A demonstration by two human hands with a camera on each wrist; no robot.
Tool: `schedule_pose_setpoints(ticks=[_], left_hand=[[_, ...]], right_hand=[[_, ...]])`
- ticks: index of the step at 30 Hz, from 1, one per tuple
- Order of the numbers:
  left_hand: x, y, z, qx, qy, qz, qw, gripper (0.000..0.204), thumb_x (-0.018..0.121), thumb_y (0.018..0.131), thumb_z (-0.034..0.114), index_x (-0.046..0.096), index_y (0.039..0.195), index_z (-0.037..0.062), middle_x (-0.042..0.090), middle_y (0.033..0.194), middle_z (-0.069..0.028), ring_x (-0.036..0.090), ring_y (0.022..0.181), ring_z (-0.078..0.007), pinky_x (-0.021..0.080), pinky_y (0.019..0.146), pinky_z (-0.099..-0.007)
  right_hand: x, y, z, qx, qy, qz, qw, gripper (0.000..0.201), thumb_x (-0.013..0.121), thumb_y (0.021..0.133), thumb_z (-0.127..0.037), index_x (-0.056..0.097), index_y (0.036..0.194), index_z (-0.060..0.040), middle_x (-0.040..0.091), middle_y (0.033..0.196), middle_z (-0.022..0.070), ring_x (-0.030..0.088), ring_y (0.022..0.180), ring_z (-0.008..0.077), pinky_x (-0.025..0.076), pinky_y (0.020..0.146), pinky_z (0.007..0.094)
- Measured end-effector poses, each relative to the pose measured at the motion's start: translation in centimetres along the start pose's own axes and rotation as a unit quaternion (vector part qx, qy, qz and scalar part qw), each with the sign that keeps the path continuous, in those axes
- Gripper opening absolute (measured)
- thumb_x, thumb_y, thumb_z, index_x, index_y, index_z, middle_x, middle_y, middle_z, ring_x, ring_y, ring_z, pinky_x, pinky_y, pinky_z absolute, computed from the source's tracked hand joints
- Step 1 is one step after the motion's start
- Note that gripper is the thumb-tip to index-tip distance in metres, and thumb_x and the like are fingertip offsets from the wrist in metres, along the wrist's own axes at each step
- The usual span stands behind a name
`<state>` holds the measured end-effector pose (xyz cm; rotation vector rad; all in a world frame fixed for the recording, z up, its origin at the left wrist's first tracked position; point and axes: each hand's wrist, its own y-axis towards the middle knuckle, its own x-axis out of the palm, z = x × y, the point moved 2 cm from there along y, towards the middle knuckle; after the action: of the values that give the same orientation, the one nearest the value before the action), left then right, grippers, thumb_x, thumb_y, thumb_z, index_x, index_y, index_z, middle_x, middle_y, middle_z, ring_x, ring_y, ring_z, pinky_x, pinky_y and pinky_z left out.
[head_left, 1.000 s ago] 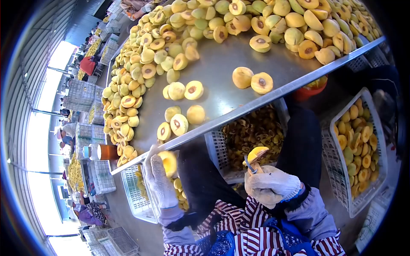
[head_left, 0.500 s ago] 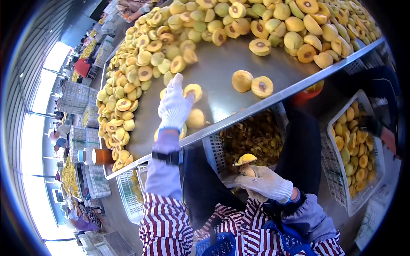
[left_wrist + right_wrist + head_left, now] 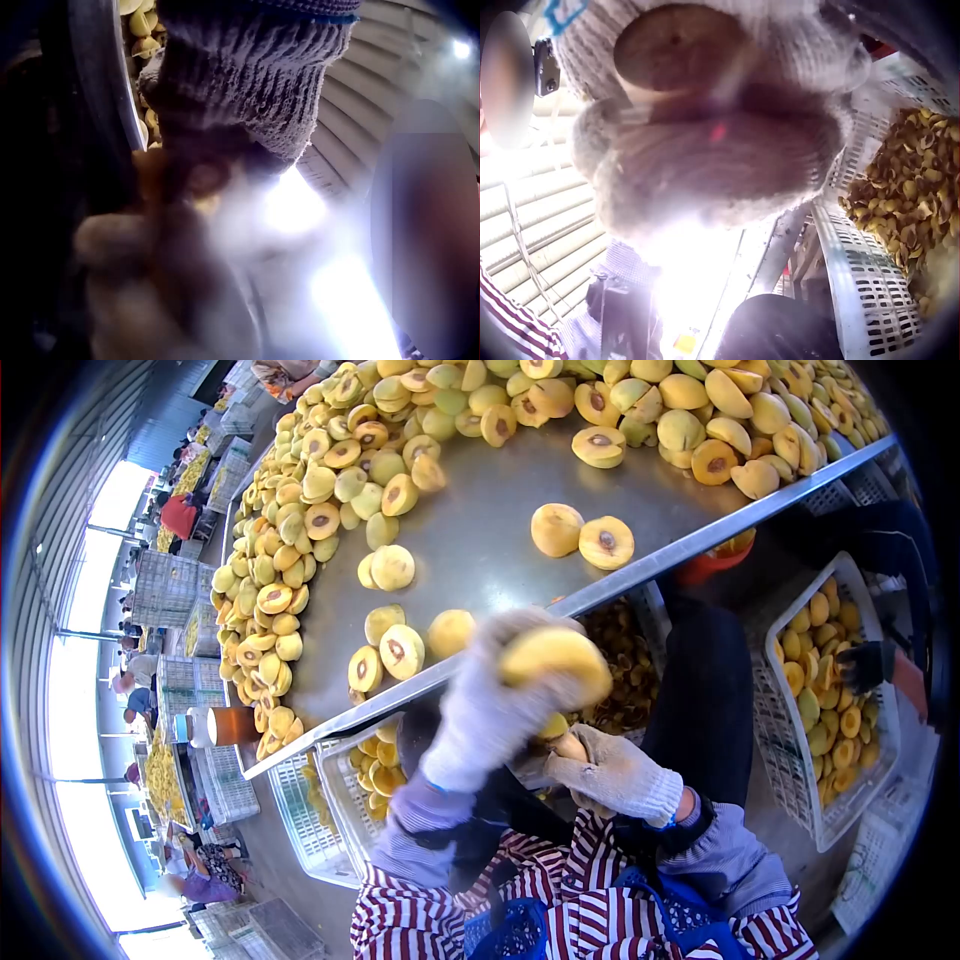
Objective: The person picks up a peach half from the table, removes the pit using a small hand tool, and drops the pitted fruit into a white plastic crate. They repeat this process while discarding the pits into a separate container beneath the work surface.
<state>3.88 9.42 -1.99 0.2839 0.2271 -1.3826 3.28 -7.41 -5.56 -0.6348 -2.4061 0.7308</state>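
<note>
My gloved left hand (image 3: 490,695), blurred by motion, holds a yellow peach half (image 3: 565,660) over the table's front edge, just above my other hand. In the left wrist view the glove cuff (image 3: 240,90) is sharp, but the fingers are a blur. Low over my lap, my gloved right hand (image 3: 630,780) grips a pitting knife by its wooden handle (image 3: 570,746). A bit of yellow fruit (image 3: 553,727) shows at its far end, and the left hand hides the blade. The right wrist view shows the round handle butt (image 3: 679,49) within the curled glove.
Halved peaches (image 3: 400,420) are heaped along the back and left of the metal table (image 3: 470,510), with several loose ones near its edge (image 3: 600,592). Below stand a crate of pits and scraps (image 3: 907,195) and crates of halves (image 3: 375,770), (image 3: 830,700). Another person's gloved hand (image 3: 865,665) is at right.
My left hand reached onto the table among the loose halves, then came back right and toward me with a peach half. The right hand stayed low with the knife; the fruit on it shifted.
</note>
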Motion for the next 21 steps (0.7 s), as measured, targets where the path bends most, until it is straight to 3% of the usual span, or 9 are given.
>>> schedule_pose_setpoints(ticks=[3,5,6,8,9,11,13,14,21], left_hand=[[2.9,-1.8,2.6,0.135,0.136,-0.07,0.979,0.056,0.084,0.077,0.026,0.056,0.122,0.0078,0.069,0.11,-0.0114,0.072,0.09,-0.0261,0.058,0.079,-0.0351],[3.3,-3.2,3.8,0.106,0.123,-0.146,0.976,0.053,0.083,0.079,0.022,0.057,0.123,0.0061,0.068,0.117,-0.0121,0.069,0.102,-0.0234,0.056,0.087,-0.034],[3.2,-3.8,3.7,0.156,0.126,-0.086,0.976,0.053,0.083,0.08,0.024,0.057,0.122,0.0057,0.068,0.117,-0.0127,0.069,0.101,-0.0233,0.056,0.087,-0.0336],[1.5,-3.4,3.8,0.234,0.14,-0.009,0.962,0.053,0.08,0.083,0.029,0.054,0.121,0.0034,0.067,0.116,-0.0145,0.069,0.099,-0.024,0.057,0.084,-0.0327],[1.1,-3.6,3.2,0.053,-0.053,0.056,0.996,0.057,0.081,0.083,0.032,0.052,0.122,0.0024,0.066,0.118,-0.0145,0.068,0.099,-0.0249,0.057,0.083,-0.0325],[-1.1,-3.2,1.6,-0.034,-0.135,0.163,0.977,0.063,0.082,0.081,0.036,0.052,0.124,0.0011,0.064,0.12,-0.0147,0.066,0.105,-0.0257,0.057,0.084,-0.0339],[-2.6,-3.8,-1.7,-0.127,-0.317,0.165,0.925,0.069,0.08,0.081,0.041,0.051,0.129,0.0018,0.063,0.121,-0.0149,0.064,0.11,-0.027,0.057,0.085,-0.0372],[-2.6,-4.1,-2.3,-0.092,-0.39,0.104,0.91,0.072,0.076,0.083,0.045,0.049,0.134,0.0018,0.062,0.125,-0.0174,0.061,0.114,-0.0324,0.057,0.084,-0.0436],[1.1,-6.0,-1.3,-0.202,-0.502,0.015,0.841,0.07,0.078,0.082,0.044,0.052,0.129,-0.0004,0.061,0.127,-0.0177,0.062,0.112,-0.0336,0.056,0.09,-0.0424]], right_hand=[[-0.1,1.0,2.9,-0.226,-0.046,0.01,0.973,0.036,0.068,0.091,-0.024,0.055,0.12,-0.0068,0.064,0.089,0.0042,0.062,0.082,0.0173,0.052,0.076,0.0303],[-0.2,1.5,5.3,-0.391,-0.065,0.052,0.917,0.03,0.065,0.093,-0.017,0.058,0.121,-0.0064,0.066,0.101,0.0065,0.063,0.098,0.0204,0.051,0.09,0.0319],[-0.3,1.6,6.2,-0.433,-0.063,0.079,0.896,0.029,0.064,0.094,-0.013,0.06,0.122,-0.0062,0.067,0.108,0.0076,0.063,0.107,0.0219,0.051,0.097,0.0327],[-0.9,1.3,4.5,-0.312,-0.102,0.119,0.937,0.033,0.066,0.094,-0.019,0.059,0.123,-0.0049,0.069,0.1,0.007,0.067,0.091,0.0186,0.055,0.083,0.03],[-0.6,-0.7,0.0,0.0,-0.084,0.127,0.988,0.039,0.068,0.093,-0.025,0.058,0.123,-0.0025,0.067,0.082,0.0034,0.064,0.064,0.0121,0.053,0.06,0.0259],[-0.7,-1.0,0.5,-0.068,0.054,0.11,0.99,0.046,0.069,0.092,-0.03,0.055,0.125,-0.0023,0.061,0.07,0.0002,0.053,0.047,0.0069,0.045,0.045,0.0222],[-0.7,-1.3,0.4,-0.074,0.089,0.082,0.99,0.045,0.068,0.093,-0.03,0.053,0.126,-0.0029,0.059,0.069,-0.0001,0.051,0.047,0.0054,0.042,0.043,0.0202],[-0.5,-1.4,0.5,-0.074,0.107,0.067,0.989,0.045,0.067,0.093,-0.031,0.052,0.126,-0.0033,0.059,0.069,-0.0003,0.051,0.047,0.0047,0.04,0.042,0.0192],[0.0,-1.9,-0.2,-0.088,0.066,0.074,0.991,0.029,0.067,0.093,-0.031,0.055,0.103,-0.0078,0.057,0.068,-0.0001,0.05,0.049,0.004,0.039,0.044,0.0186]])
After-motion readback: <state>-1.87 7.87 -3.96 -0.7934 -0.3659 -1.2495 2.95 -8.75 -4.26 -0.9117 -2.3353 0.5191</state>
